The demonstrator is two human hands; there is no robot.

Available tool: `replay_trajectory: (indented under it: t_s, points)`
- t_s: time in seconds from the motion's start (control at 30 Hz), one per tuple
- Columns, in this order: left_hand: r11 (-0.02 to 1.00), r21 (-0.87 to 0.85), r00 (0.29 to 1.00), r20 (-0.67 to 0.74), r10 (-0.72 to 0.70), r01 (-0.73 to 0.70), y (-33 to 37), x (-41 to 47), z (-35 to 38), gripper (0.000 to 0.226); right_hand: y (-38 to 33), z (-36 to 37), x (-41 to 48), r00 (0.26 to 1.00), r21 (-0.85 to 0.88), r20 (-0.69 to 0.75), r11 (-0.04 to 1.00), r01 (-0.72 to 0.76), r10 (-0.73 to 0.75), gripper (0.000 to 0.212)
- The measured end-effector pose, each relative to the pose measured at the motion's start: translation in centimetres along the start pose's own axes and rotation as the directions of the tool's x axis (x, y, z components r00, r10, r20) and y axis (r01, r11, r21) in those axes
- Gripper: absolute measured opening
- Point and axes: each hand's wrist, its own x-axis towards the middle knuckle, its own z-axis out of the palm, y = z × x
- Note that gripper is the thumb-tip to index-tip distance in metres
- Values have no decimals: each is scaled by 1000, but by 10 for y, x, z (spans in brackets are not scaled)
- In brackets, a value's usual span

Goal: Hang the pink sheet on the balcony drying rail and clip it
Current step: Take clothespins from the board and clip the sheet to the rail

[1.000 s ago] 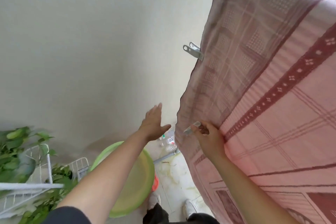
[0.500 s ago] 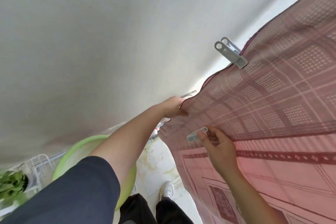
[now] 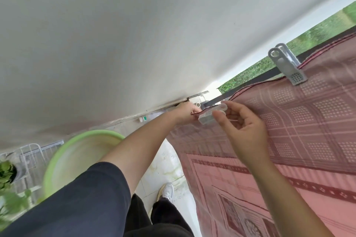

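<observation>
Pink sheet (image 3: 289,131) in L hand (image 3: 185,111), clip (image 3: 209,115) in R hand (image 3: 242,123).

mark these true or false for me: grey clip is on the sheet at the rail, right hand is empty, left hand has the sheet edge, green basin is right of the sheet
1. A grey clip is clamped on the pink sheet at the rail. True.
2. The right hand is empty. False: it pinches a clear clip close to the sheet's top edge.
3. The left hand grips the sheet's edge close to the wall. True.
4. The green basin sits to the right of the sheet. False: it is to the left of the sheet, on the floor below the left arm.
</observation>
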Motion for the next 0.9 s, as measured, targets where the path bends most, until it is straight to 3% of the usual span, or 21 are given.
replay_trajectory:
  t_s: [0.13,0.27,0.37,0.43,0.6,0.73,0.9]
  points:
    - [999,29,996,83,-25,23,-21,3,4,26,-29,16,36,994,-54,-14,993,105,-106,26]
    - [996,81,973,221,-64,47,-58,20,22,8,-34,38,80,989,-351,44,924,151,-144,30]
    - [991,132,964,256,-68,34,-92,43,46,17,-17,56,115,996,-523,76,848,86,-54,40]
    - [997,71,970,238,-49,33,-105,54,59,29,-3,65,137,998,-550,63,835,39,-5,43]
    - [971,-220,967,251,-31,89,-109,52,62,3,30,94,173,995,-555,59,831,-37,84,35]
    - [900,-406,969,240,-64,160,-129,56,58,16,44,114,181,984,-594,124,804,-27,124,16]
    - [839,-510,981,142,-135,190,-143,55,48,15,63,130,183,961,-677,217,736,21,172,34]
